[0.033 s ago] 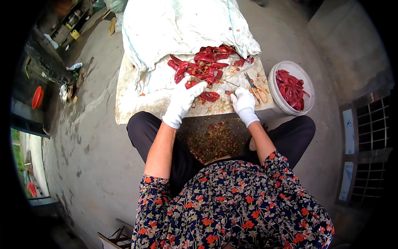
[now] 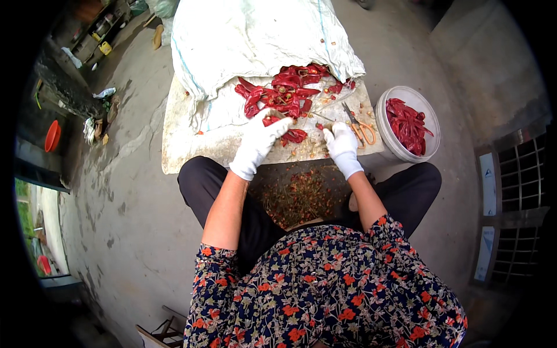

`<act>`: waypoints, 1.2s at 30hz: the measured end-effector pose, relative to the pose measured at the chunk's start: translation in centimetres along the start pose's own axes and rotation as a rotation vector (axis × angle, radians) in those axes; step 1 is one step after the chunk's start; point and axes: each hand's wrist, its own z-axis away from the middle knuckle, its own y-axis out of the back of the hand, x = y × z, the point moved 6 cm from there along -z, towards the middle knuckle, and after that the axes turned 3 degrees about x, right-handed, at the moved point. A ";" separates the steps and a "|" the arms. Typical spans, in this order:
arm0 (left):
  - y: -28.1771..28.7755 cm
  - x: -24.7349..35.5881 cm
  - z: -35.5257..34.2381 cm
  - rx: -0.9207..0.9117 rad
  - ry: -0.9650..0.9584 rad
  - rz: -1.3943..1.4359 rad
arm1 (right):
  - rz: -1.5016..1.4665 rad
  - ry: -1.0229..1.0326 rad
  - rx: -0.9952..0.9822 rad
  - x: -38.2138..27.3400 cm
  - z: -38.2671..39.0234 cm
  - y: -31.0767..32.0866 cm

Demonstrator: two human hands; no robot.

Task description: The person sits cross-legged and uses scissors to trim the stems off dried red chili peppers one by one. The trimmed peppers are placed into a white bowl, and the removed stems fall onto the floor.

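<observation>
Both gloved hands shift slightly.
The left hand (image 2: 256, 145) now sits a little farther right and slightly nearer the person, its thumb tip lower and covering a bit more of the left end of the loose red pepper (image 2: 296, 136) beside it. The red patch showing between its thumb and fingers (image 2: 262, 113) shifts down too. The right hand (image 2: 342, 146) alters its pose only faintly, and the small red bit (image 2: 319, 126) beside its thumb appears slightly higher.
</observation>
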 end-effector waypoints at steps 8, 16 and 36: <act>-3.2 -3.3 -1.4 -0.064 -0.208 -0.200 | -0.963 -0.131 -0.064 -6.4 2.6 1.5; -3.0 -4.3 -0.5 -0.149 0.065 -0.052 | -1.041 0.103 -0.067 -8.2 2.6 3.8; 8.0 4.2 0.2 0.080 -0.307 0.500 | -0.069 0.103 -0.311 -3.4 1.1 0.6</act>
